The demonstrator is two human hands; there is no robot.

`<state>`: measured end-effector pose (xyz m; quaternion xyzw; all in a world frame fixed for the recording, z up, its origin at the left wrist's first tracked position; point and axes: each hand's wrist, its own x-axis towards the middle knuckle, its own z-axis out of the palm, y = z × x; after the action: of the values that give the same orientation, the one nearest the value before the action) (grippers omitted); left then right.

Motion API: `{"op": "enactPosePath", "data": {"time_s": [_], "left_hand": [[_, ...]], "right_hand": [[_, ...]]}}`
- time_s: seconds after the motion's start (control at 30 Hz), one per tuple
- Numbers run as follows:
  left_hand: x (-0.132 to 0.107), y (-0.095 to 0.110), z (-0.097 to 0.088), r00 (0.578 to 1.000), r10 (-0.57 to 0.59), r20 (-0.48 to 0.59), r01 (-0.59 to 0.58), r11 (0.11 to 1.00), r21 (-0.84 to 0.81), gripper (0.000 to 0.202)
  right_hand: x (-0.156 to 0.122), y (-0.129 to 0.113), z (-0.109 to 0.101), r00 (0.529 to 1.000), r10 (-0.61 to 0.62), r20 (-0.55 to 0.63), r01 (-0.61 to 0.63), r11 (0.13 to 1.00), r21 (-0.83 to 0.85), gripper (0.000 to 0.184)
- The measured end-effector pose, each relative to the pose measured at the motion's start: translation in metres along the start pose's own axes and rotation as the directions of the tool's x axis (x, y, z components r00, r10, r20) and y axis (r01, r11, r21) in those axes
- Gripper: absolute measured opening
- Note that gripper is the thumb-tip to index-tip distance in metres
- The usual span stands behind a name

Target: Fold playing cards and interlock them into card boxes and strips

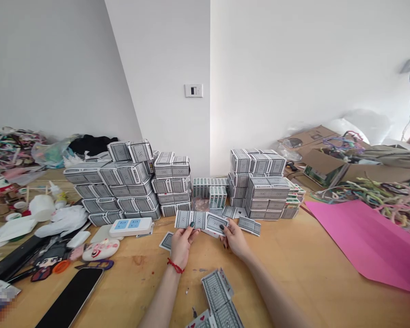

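Keep clear of the folded playing-card block (222, 296), nearest of all, to the right of the power strip (133, 227) and closer in, with a hearts card (203, 320) at its corner. Reaching in on either side of that block, with forearms angled inward. Just right of the power strip, pinching a face-down card pair (190, 219) in the left hand (182, 243), thumb on top, wrist ringed by a red cord bracelet (176, 266). Farther right of it, gripping a face-down single card (216, 223) in the right hand (235, 240), thumb over the near corner. Held with edges meeting or overlapping; impossible to tell if joined. Best to pinch lightly, avoid creasing, keep both pieces level and square up the edges before pressing. Beyond the power strip, avoid jolting the stacked card blocks (133, 187); probably easy to topple.
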<state>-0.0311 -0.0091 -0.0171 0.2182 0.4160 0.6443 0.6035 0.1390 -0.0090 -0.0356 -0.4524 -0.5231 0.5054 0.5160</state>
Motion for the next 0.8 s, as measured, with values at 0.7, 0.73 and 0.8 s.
{"op": "enactPosePath", "data": {"time_s": [0.7,0.73,0.8], "left_hand": [[0.0037,-0.0028,-0.0066,0.998,0.056,0.012,-0.058,0.976,0.210,0.015],[0.0037,-0.0030,-0.0067,0.998,0.056,0.013,-0.057,0.975,0.216,0.015],[0.0035,-0.0035,-0.0066,0.998,0.055,0.015,-0.057,0.973,0.222,0.015]], "right_hand": [[-0.0033,-0.0022,-0.0062,0.991,-0.135,0.003,0.131,0.958,-0.257,0.017],[-0.0036,-0.0031,-0.0059,0.992,-0.129,0.004,0.127,0.962,-0.241,0.017],[-0.0043,-0.0046,-0.0052,0.992,-0.123,0.008,0.122,0.970,-0.210,0.017]]}}
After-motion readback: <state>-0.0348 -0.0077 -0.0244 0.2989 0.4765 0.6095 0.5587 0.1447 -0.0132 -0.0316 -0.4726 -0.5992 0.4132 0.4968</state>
